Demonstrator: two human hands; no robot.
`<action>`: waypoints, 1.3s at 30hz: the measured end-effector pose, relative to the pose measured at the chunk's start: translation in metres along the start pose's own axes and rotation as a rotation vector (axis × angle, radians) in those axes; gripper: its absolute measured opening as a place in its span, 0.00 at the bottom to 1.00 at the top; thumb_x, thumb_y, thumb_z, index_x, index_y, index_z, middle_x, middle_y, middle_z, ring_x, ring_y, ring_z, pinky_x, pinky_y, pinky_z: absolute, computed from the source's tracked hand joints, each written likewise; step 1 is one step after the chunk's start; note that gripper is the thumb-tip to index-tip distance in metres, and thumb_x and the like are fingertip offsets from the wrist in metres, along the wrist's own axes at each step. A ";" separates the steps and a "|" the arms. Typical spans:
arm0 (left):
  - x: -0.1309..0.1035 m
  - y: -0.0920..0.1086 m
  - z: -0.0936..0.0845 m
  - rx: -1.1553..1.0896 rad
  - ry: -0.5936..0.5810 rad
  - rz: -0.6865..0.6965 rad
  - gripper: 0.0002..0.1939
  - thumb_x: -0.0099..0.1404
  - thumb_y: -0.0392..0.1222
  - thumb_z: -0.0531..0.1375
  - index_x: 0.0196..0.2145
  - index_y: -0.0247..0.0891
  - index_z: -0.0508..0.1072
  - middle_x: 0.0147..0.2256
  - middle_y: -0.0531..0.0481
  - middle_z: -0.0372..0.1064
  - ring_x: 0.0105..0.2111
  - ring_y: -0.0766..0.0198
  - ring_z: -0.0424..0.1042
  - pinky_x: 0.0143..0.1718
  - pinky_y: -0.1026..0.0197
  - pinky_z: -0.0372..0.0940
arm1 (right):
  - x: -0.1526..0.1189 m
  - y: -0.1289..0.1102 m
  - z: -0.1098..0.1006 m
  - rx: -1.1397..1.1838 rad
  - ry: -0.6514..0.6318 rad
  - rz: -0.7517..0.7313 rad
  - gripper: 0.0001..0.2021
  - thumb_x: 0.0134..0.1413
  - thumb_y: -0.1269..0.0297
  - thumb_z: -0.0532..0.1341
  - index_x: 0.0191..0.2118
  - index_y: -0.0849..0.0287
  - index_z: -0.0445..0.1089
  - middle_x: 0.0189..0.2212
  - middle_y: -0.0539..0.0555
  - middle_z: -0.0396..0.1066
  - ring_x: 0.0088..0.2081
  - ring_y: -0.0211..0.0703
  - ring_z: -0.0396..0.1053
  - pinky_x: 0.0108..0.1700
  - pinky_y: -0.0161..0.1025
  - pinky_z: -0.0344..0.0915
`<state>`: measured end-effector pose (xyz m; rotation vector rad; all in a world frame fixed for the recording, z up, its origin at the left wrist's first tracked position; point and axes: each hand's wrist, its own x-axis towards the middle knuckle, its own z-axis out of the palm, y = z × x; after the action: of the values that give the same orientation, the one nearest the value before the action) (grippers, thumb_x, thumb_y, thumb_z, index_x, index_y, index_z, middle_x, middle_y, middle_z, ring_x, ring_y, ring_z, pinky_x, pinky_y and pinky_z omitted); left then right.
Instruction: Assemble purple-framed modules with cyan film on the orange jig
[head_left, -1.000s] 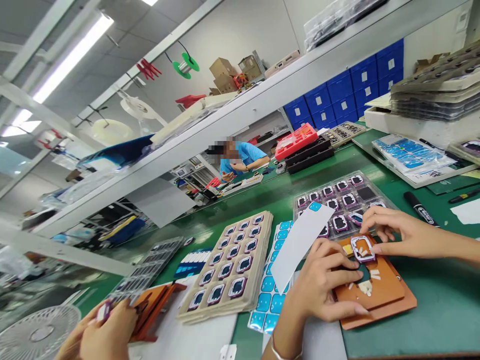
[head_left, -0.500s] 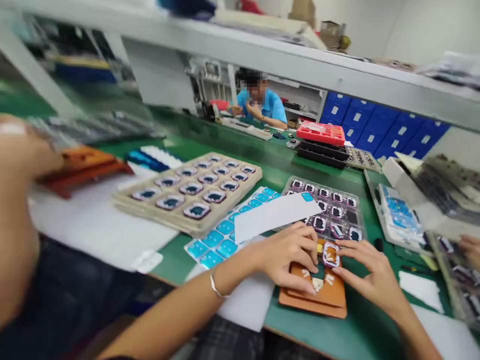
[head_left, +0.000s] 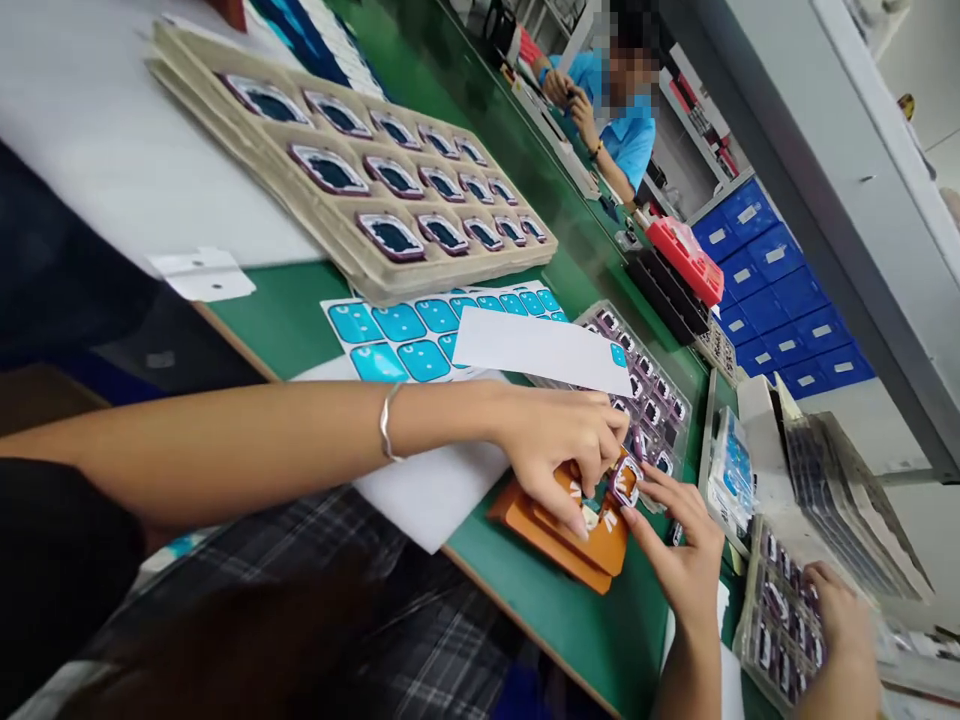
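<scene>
An orange fixture with white marks lies near the table edge. Bent over it from the left, my left hand, below a silver bracelet, has its thumb and curled fingers on its top around a small cream piece. On the fixture's right side sits a small purple-and-white frame; the thumb and index finger of my right hand pinch it. Behind my hands is a clear tray of similar frames. A white strip with one blue sticker overlaps a sheet of blue stickers.
A beige tray of framed parts stands at upper left. Another person's hand is over a parts tray at lower right. Across the table sits a person in blue, near a red tray. Blue bins stand behind.
The view has tilted strongly and shifted, so the table now slopes down to the right. My hands keep the same hold at the fixture. The person across has both hands together now.
</scene>
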<state>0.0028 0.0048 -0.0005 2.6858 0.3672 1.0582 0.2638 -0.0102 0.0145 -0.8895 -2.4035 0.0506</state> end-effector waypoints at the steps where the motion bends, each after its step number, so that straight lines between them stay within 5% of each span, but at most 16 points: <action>1: 0.000 0.000 0.000 0.002 0.005 -0.002 0.07 0.56 0.49 0.68 0.25 0.45 0.80 0.29 0.50 0.75 0.39 0.57 0.67 0.41 0.52 0.56 | 0.000 0.001 -0.001 -0.003 -0.015 -0.012 0.08 0.57 0.62 0.66 0.43 0.56 0.76 0.46 0.57 0.76 0.44 0.48 0.73 0.43 0.44 0.71; 9: 0.000 0.001 0.000 0.063 0.067 -0.022 0.16 0.57 0.54 0.66 0.21 0.41 0.72 0.27 0.51 0.75 0.38 0.57 0.67 0.41 0.52 0.55 | 0.002 -0.004 -0.002 0.018 -0.049 -0.073 0.10 0.57 0.65 0.67 0.44 0.56 0.74 0.47 0.58 0.75 0.44 0.49 0.73 0.43 0.45 0.70; 19: -0.003 0.004 -0.001 0.327 0.080 -0.090 0.29 0.59 0.68 0.60 0.34 0.35 0.74 0.34 0.47 0.74 0.39 0.57 0.65 0.40 0.53 0.52 | -0.003 -0.018 0.016 0.147 0.023 -0.112 0.11 0.58 0.66 0.66 0.47 0.54 0.71 0.49 0.54 0.74 0.43 0.44 0.68 0.44 0.43 0.68; 39: -0.002 0.008 -0.001 0.240 0.002 -0.237 0.24 0.59 0.63 0.62 0.36 0.37 0.74 0.39 0.48 0.74 0.40 0.58 0.64 0.42 0.55 0.51 | -0.004 -0.016 0.028 0.194 0.040 -0.058 0.10 0.56 0.63 0.67 0.45 0.54 0.74 0.49 0.54 0.75 0.42 0.46 0.68 0.43 0.46 0.69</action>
<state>0.0019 -0.0034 0.0010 2.7531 0.8385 1.0022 0.2421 -0.0206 -0.0075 -0.7239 -2.3391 0.2376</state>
